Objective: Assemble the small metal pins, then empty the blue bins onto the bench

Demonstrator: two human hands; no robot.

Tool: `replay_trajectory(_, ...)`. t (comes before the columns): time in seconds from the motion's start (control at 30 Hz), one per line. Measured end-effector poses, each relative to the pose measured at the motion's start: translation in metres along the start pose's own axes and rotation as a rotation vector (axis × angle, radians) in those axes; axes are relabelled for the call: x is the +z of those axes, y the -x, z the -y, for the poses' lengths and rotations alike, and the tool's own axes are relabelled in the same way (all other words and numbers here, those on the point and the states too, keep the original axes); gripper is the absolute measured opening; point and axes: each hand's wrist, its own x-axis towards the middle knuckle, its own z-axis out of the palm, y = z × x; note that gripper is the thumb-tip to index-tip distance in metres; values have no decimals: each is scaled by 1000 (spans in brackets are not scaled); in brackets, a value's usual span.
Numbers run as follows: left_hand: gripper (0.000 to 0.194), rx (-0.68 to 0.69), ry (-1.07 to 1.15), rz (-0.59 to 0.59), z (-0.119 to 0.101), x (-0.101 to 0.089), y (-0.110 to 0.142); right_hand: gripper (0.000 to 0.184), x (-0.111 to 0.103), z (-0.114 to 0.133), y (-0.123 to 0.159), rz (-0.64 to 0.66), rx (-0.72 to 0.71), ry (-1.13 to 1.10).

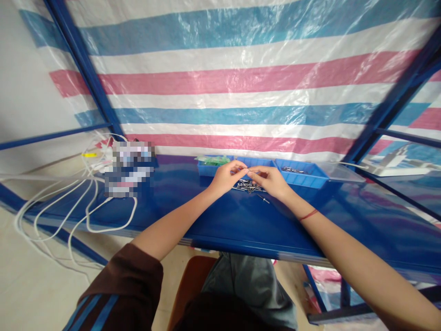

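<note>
My left hand (227,177) and my right hand (268,180) meet fingertip to fingertip above the blue shelf. Both are closed in a pinch, and whatever lies between the fingertips is too small to make out. Just beneath them a pile of thin silvery metal pins (248,186), rivet-like in shape, rests on the blue surface. One loose pin (263,199) lies apart, in front of the pile. Behind the hands stand blue plastic bins: the left bin (206,170) holds crumpled green material (215,160), and the right bin (312,180) holds more metal pins (292,170).
White cables (91,216) loop over the shelf's left end beside some blurred-out items (129,170). Blue metal posts (81,69) frame both sides, with a striped plastic sheet (241,82) behind. A clear flat sheet or lid (344,173) lies right of the bins.
</note>
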Motion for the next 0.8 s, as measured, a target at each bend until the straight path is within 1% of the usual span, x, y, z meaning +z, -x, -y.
replay_trajectory(0.13,12,6,51,3,8,0,-3,38,0,0,-1,-161,-64,68)
replay_trajectory(0.23,11,12,84,14,13,1,-6,33,1,3,0,-238,-140,109)
replay_trajectory(0.43,14,11,110,63,19,1,-7,22,3,11,6,-247,-286,203)
replay_trajectory(0.57,19,-8,51,91,21,2,-7,20,1,11,4,-179,-317,310)
replay_trajectory(0.6,25,-25,9,89,20,1,-7,20,-2,9,1,-169,-307,338)
replay_trajectory(0.67,42,-59,-126,108,18,-3,-4,19,-15,3,-4,-204,-256,395)
replay_trajectory(0.7,49,-63,-212,147,16,-6,-3,18,-24,-1,-6,-254,-217,420)
replay_trajectory(0.73,52,-57,-303,204,14,-10,-2,18,-35,-6,-8,-329,-163,445)
replay_trajectory(0.8,47,-34,-459,358,9,-17,0,18,-59,-20,-11,-465,-66,529)
